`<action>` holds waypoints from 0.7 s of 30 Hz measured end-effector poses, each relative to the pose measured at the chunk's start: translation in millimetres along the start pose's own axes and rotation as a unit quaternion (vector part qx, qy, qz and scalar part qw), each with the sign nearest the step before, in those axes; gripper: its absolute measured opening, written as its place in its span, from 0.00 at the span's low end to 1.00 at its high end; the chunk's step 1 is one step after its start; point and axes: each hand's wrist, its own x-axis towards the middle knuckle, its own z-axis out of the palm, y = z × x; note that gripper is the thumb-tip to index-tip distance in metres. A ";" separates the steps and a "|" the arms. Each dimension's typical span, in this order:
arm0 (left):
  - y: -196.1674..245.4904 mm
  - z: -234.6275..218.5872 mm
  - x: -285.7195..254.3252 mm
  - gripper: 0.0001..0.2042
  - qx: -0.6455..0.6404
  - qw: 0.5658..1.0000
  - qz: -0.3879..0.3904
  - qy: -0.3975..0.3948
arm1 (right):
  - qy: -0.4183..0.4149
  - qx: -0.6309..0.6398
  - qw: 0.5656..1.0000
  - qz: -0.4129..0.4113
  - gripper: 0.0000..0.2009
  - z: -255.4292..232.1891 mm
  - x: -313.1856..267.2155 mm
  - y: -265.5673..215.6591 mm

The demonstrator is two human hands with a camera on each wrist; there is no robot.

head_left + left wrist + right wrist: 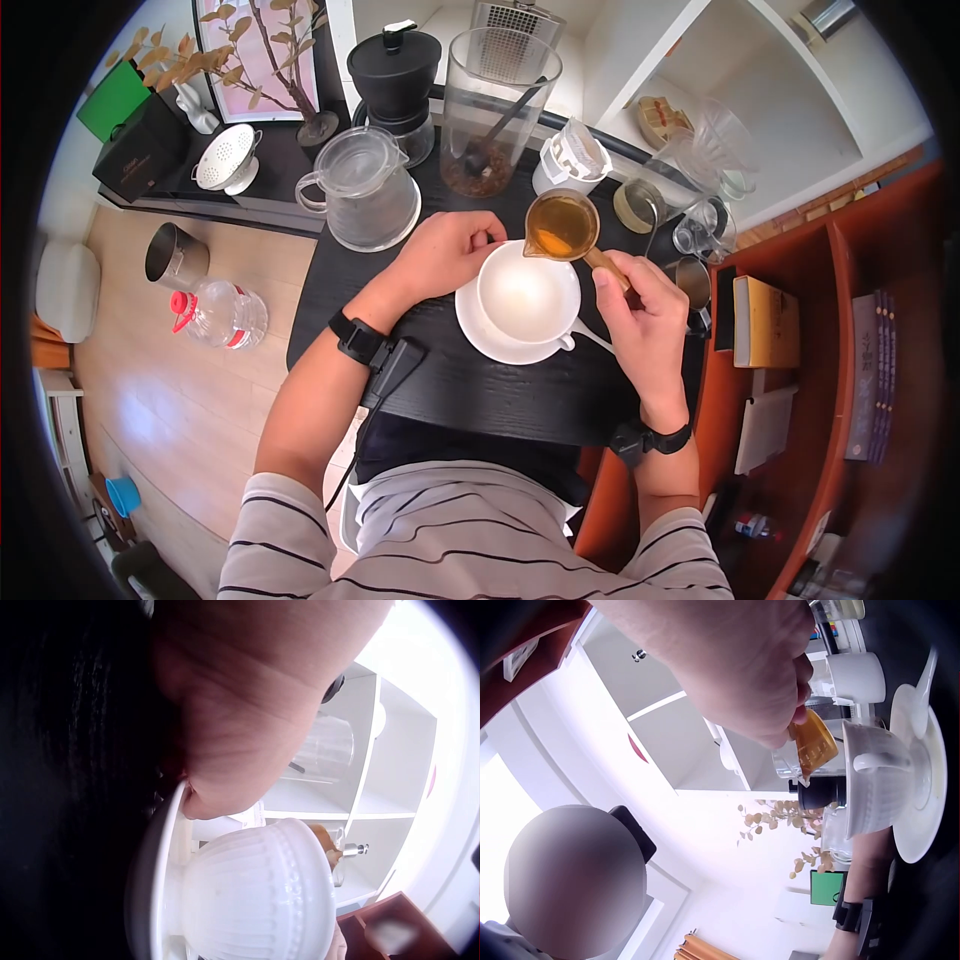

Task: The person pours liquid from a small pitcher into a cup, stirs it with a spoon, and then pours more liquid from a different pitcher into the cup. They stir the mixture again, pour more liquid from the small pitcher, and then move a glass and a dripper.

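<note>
- Black table (480, 395): under everything below; clock directions run from the white cup.
- Tall glass container (472, 120): twelve o'clock.
- Glass server (362, 205): lidded, ten o'clock.
- White saucer (478, 338): on table, beneath cup.
- Left hand (448, 252): ten o'clock, at saucer's rim; cannot tell whether it pinches it.
- Right hand (645, 312): three o'clock, fingers and thumb pinching the pouring cup's handle.
- White cup (528, 295): upright on saucer.
- Amber pouring cup (562, 226): some liquid inside, above cup's rim at one o'clock.
- White spoon (596, 339): four o'clock, on saucer.
</note>
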 end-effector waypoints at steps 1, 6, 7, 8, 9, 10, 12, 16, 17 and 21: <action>-0.1 0.3 0.2 0.08 0.003 1.000 0.006 0.008 | 0.000 -0.007 1.000 -0.002 0.10 -0.1 0.5 -1.3; 1.4 -0.8 0.3 0.08 0.009 1.000 0.015 0.013 | 0.002 -0.013 1.000 -0.007 0.09 1.3 1.3 -5.1; 2.4 -1.1 0.1 0.08 0.014 1.000 0.016 0.014 | 0.002 -0.021 1.000 -0.011 0.09 1.4 1.6 -6.1; 2.6 -1.3 -0.1 0.08 0.014 1.000 0.015 0.015 | 0.003 -0.028 0.999 -0.015 0.09 1.5 1.8 -7.0; 2.8 -1.4 -0.2 0.08 0.013 1.000 0.015 0.015 | 0.002 -0.029 0.999 -0.016 0.09 1.7 2.0 -7.9; 3.2 -1.5 -0.3 0.08 0.013 1.000 0.014 0.016 | 0.002 -0.032 0.999 -0.020 0.10 2.0 2.0 -8.9; 5.1 -2.4 -0.4 0.08 0.021 1.000 0.016 0.016 | 0.002 -0.036 0.999 -0.025 0.10 2.4 1.8 -10.5; 5.3 -3.0 -0.4 0.08 0.032 0.999 0.016 0.016 | -0.003 -0.043 0.999 -0.029 0.10 2.0 0.7 -13.2; 5.2 -3.2 -0.5 0.08 0.032 0.999 0.016 0.015 | -0.003 -0.044 0.999 -0.032 0.10 1.7 0.3 -13.8; 2.7 -1.6 -0.1 0.08 0.022 0.999 0.019 0.015 | -0.003 -0.048 0.998 -0.033 0.10 1.0 -1.2 -17.1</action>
